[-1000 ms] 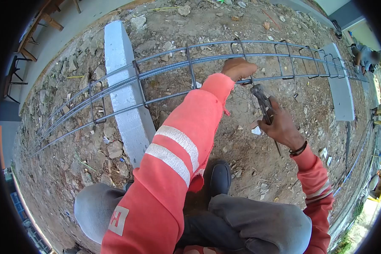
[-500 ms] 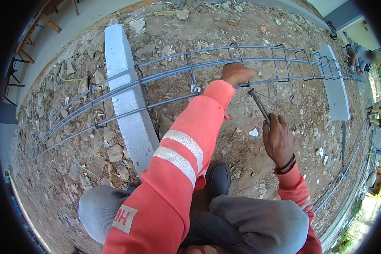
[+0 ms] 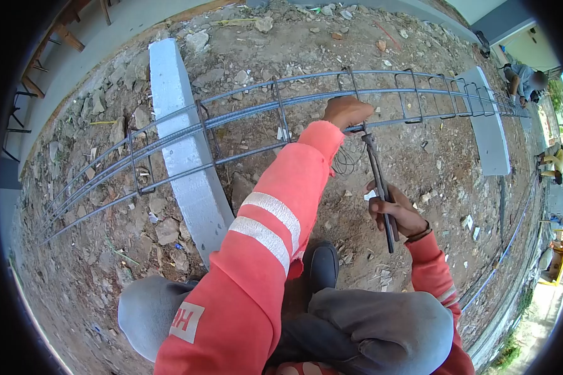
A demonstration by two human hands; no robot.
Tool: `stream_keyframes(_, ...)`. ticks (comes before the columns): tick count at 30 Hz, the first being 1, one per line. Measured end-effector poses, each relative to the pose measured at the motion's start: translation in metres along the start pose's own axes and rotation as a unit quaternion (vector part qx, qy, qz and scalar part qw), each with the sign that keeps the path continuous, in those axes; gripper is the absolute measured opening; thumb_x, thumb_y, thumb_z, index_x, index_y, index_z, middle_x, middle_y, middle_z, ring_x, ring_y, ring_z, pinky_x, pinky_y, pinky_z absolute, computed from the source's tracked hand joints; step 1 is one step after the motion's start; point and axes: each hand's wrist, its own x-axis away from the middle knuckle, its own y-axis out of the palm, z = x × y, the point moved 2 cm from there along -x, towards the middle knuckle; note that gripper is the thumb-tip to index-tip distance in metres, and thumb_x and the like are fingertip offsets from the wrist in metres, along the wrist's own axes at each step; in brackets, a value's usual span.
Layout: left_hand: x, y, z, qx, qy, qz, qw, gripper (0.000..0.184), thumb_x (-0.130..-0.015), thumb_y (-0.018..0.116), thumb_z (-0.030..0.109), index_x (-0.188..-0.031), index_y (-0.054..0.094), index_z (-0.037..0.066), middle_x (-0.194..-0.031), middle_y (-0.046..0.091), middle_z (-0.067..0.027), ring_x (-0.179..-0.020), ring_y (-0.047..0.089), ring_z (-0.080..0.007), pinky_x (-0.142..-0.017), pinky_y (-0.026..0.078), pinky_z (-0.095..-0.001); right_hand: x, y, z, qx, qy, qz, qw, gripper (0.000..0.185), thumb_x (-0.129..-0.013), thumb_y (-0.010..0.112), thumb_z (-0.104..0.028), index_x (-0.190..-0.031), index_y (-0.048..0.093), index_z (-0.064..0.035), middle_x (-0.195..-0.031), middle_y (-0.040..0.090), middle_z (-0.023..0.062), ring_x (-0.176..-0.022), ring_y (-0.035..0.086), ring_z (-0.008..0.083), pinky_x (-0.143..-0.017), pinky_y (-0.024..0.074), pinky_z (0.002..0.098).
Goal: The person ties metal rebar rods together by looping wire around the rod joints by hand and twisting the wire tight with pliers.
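A long rebar cage (image 3: 244, 114) of steel bars and bent stirrups runs across the view. My left hand (image 3: 349, 113) is closed over the cage's bars beside a stirrup; its fingertips are partly hidden. Below it hangs a loose loop of thin tie wire (image 3: 346, 164). In my right hand (image 3: 399, 211) I hold long-handled pincers (image 3: 374, 159), their head up against the lower bar just right of my left hand. The fingers are around the handles, which stand slightly apart.
The cage lies across a pale block (image 3: 191, 140) at left and another pale slab (image 3: 489, 137) at right. Stony soil (image 3: 281, 206) surrounds it. Another person (image 3: 524, 81) crouches at the cage's far right end. Wooden furniture (image 3: 69, 34) stands at upper left.
My right hand has turned and shifted lower on the pincers, which now stand more upright with both handles showing. Their head has moved slightly left. My left hand stays at the cage.
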Motion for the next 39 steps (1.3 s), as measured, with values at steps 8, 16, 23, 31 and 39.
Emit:
stream_keyframes(8,0.005,-0.005,0.003,0.009,0.010,0.029,0.999,0.043,-0.075,0.058,0.035,-0.080,0.065,-0.007,-0.079,0.065,-0.0207,-0.074,0.064,-0.0260,-0.066,0.045,-0.0407,0.012,0.010,-0.010,0.530,-0.312,0.249,0.748,0.044,-0.087,0.052,-0.005,-0.128,0.047,0.0116,-0.105,0.063,0.0321,-0.092,0.062,0.0491,-0.085,0.0499,0.0532)
stream_keyframes(16,-0.001,-0.003,-0.001,0.026,-0.031,0.021,0.999,0.046,-0.074,0.061,0.037,-0.093,0.072,-0.005,-0.102,0.072,-0.0255,-0.097,0.070,-0.0354,-0.081,0.051,-0.0398,0.005,0.018,-0.014,0.573,-0.181,0.330,0.728,0.035,-0.090,0.055,-0.007,-0.123,0.050,0.0018,-0.096,0.065,0.0281,-0.086,0.066,0.0443,-0.076,0.0529,0.0530)
stream_keyframes(23,0.016,-0.011,0.012,0.022,-0.073,-0.040,0.996,0.036,-0.079,0.053,0.028,-0.087,0.070,-0.003,-0.087,0.072,-0.0149,-0.079,0.064,-0.0251,-0.068,0.044,-0.0391,-0.021,0.031,0.028,-0.181,-0.088,-0.027,0.979,0.044,-0.087,0.078,-0.018,-0.113,0.046,-0.0057,-0.068,0.060,0.0040,-0.047,0.059,0.0203,-0.045,0.0502,0.0332)
stream_keyframes(31,0.004,-0.006,0.004,-0.003,-0.033,-0.025,0.999,0.042,-0.076,0.054,0.031,-0.089,0.069,-0.007,-0.095,0.069,-0.0258,-0.090,0.066,-0.0371,-0.079,0.048,-0.0408,-0.030,0.043,0.050,-0.331,-0.076,-0.146,0.929,0.055,-0.091,0.069,-0.022,-0.133,0.039,-0.0047,-0.072,0.056,0.0009,-0.055,0.059,0.0128,-0.048,0.0485,0.0284)
stream_keyframes(39,0.009,-0.007,0.009,0.018,-0.020,-0.010,1.000,0.039,-0.076,0.053,0.031,-0.083,0.067,-0.005,-0.087,0.068,-0.0193,-0.083,0.063,-0.0303,-0.074,0.045,-0.0401,0.006,0.038,0.005,0.440,-0.189,0.362,0.800,0.033,-0.092,0.058,-0.008,-0.121,0.048,0.0048,-0.074,0.062,0.0248,-0.069,0.063,0.0448,-0.060,0.0494,0.0476)
